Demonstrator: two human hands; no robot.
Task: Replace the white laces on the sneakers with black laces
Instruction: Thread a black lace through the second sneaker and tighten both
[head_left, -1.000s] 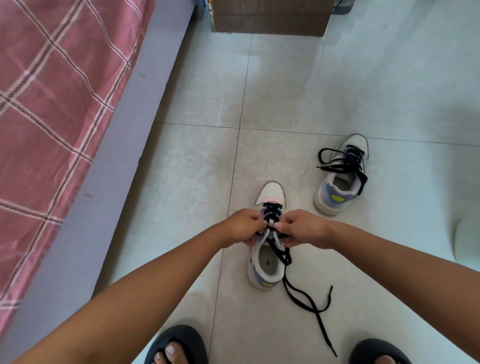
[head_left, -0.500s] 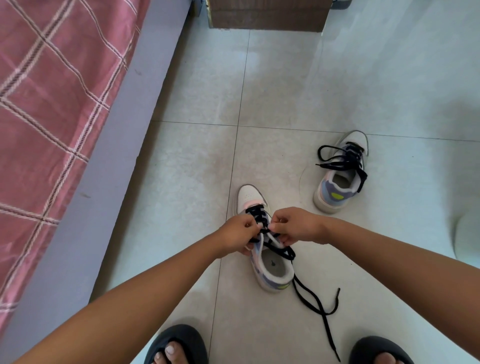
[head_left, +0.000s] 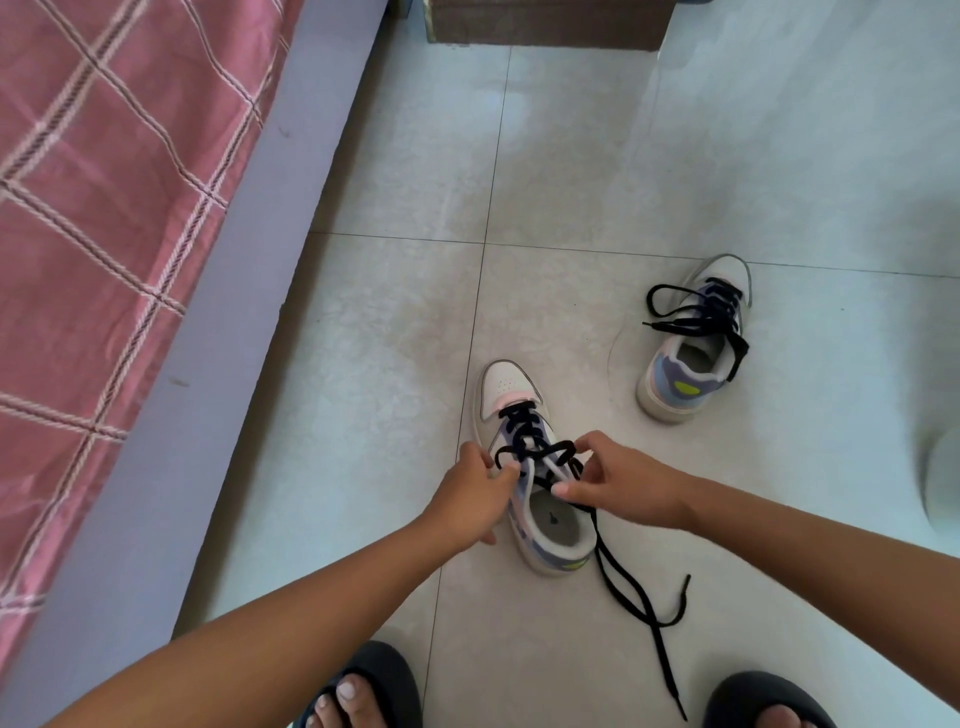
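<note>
A person bends over a pale tiled floor (head_left: 597, 156), both bare arms reaching down to a near sneaker (head_left: 524, 467) that stands at the centre of the view, its white toe pointing toward 11 o'clock. The left hand (head_left: 475, 499) pinches a loop of the black lace (head_left: 535, 452) at the shoe's left side, thumb and forefinger closed on it; the right hand (head_left: 618, 483) grips the same lace over the tongue with fingers curled around it. The lace's loose ends (head_left: 639, 608) trail across the tile toward 5 o'clock.

A second sneaker (head_left: 691, 358), already threaded in black, sits well apart at 2 o'clock, heel toward the camera, its lace ends splayed to its left.

Dark grout lines divide the glossy grey-white tiles into large squares. A bed with a pink checked cover (head_left: 104, 218) and a grey-lilac frame (head_left: 218, 332) fills the 9 to 11 o'clock side. The base of a brown wooden cabinet (head_left: 545, 23) shows at 12 o'clock. The wearer's feet in black slippers (head_left: 374, 680) stand at 6 o'clock.
</note>
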